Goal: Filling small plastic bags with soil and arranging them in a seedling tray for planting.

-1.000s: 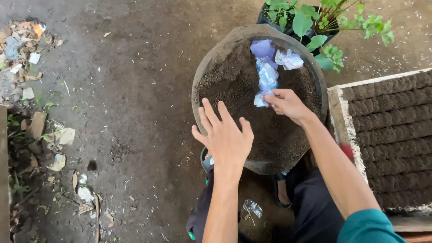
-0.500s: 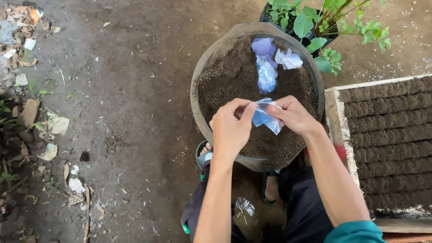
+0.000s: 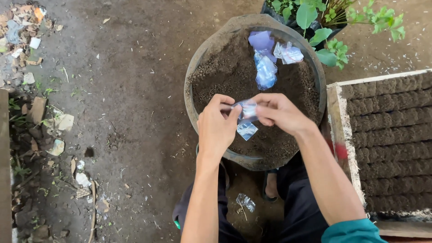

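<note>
The person is crouching over a round, grey, soil-filled basin [image 3: 198, 67] set on the bare dirt ground [image 3: 126, 90]. Both hands are pinching 1 small, clear, crumpled plastic bag [image 3: 246, 118] between them, just above the dark soil near the basin's middle. The left hand [image 3: 217, 128] is closing its fingertips on the bag's left edge, and the right hand [image 3: 279, 112] is gripping the right edge with thumb and fingers, so the bag is hanging stretched between the 2.

Further back on the soil, a loose heap of similar clear and bluish plastic bags [image 3: 266, 58] is lying against the far rim. A leafy green potted plant [image 3: 328, 22] is standing just behind the basin. To the right, a pale-edged wooden tray of packed dark soil rows [image 3: 391, 135] is sitting just beside the basin. Another scrap of clear plastic [image 3: 245, 202] is lying on the ground between the person's legs. Litter and stones [image 3: 40, 112] are scattered along the left side.
</note>
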